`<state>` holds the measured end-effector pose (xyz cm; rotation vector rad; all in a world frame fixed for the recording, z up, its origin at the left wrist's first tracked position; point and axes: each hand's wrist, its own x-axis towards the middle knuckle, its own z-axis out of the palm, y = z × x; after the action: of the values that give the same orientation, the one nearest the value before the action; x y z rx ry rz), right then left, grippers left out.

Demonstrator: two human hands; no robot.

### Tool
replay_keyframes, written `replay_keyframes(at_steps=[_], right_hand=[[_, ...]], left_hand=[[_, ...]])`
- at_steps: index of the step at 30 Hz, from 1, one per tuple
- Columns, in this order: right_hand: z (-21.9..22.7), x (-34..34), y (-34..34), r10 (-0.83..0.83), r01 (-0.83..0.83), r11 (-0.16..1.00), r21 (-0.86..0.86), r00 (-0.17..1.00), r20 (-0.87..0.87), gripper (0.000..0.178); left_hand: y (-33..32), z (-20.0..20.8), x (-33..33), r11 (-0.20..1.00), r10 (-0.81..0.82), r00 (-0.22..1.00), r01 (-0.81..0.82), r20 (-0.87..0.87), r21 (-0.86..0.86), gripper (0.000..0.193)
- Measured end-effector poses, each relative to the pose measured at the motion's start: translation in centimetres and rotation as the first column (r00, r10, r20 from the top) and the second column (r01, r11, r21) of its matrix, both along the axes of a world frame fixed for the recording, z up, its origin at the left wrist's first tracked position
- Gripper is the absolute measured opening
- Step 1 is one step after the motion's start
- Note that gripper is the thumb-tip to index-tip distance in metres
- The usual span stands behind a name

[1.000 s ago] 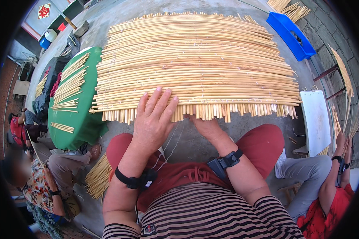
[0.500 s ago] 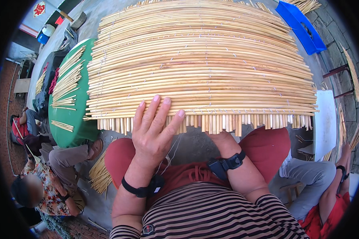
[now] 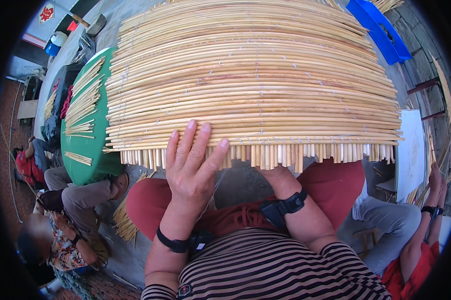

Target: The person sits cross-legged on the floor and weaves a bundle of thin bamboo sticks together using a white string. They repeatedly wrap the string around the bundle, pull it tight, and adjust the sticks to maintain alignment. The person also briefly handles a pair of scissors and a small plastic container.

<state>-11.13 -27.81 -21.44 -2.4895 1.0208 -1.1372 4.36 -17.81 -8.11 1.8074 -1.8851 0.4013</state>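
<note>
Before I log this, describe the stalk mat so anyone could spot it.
From the striped shirt, look up past the red trousers to the left hand. Its fingers rest on the straw-coloured stalk mat; unlike loose stalks on the green table, these are stitched with pale thread.

Red character sign (image 3: 47, 14) on pale panel (image 3: 35, 29); striped shirt's (image 3: 270, 265) badge (image 3: 185, 290) illegible.

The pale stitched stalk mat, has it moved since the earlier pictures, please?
Yes, the mat has seemingly risen: its ends now cover more of the green-clothed round table and flat white board.
</note>
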Motion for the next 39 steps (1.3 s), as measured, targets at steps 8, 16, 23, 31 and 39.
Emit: replay_keyframes(at_steps=[8, 16, 23, 31, 39], right_hand=[[-1.4, 0.5, 0.2, -0.09, 0.084, 0.986, -0.143, 0.995, -0.037, 0.057], [-0.3, 0.9, 0.3, -0.053, 0.062, 0.981, -0.185, 0.997, 0.055, 0.057], [2.6, 1.6, 0.6, 0.114, -0.123, 0.992, 0.031, 0.974, 0.198, 0.041], [11.0, -2.7, 2.4, 0.229, 0.042, 0.749, 0.661, 0.92, -0.317, 0.026], [19.6, -2.1, 1.0, 0.043, -0.057, 0.995, 0.078, 0.984, 0.175, 0.018]], left_hand=[[0.1, 0.1, -0.7, 1.0, 0.02, 1.0, -0.02, -0.001, -0.02, 0.038], [0.5, 0.3, -1.0, 0.999, 0.035, 0.999, -0.034, 0.019, -0.022, 0.035], [0.7, 0.7, -1.5, 0.999, 0.033, 0.999, -0.034, -0.042, -0.022, 0.043], [-1.1, -0.7, -1.1, 0.978, 0.101, 0.995, -0.104, -0.026, -0.179, 0.046], [-3.6, -0.5, -0.6, 0.967, 0.145, 0.989, -0.147, -0.027, -0.21, 0.042]])
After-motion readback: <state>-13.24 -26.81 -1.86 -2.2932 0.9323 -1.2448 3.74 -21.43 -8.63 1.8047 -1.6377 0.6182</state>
